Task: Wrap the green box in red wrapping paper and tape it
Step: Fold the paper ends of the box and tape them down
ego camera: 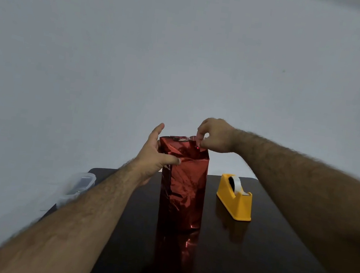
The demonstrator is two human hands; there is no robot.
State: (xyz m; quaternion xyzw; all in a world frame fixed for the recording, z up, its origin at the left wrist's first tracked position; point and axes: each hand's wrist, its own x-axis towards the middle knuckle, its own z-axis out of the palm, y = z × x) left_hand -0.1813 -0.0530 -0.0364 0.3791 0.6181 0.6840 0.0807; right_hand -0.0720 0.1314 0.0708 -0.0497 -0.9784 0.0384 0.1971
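Glossy crinkled red wrapping paper [182,189], smooth yellow plastic tape dispenser [234,200], polished dark table [263,245]

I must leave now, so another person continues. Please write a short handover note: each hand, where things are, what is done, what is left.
Left hand: holds the upright box in shiny red wrapping paper at its upper side, on the dark wooden table.
Right hand: pinches the paper's top edge.
Yellow tape dispenser: right of the box.
Done: sides wrapped.
Left: fold the open top, tape it.
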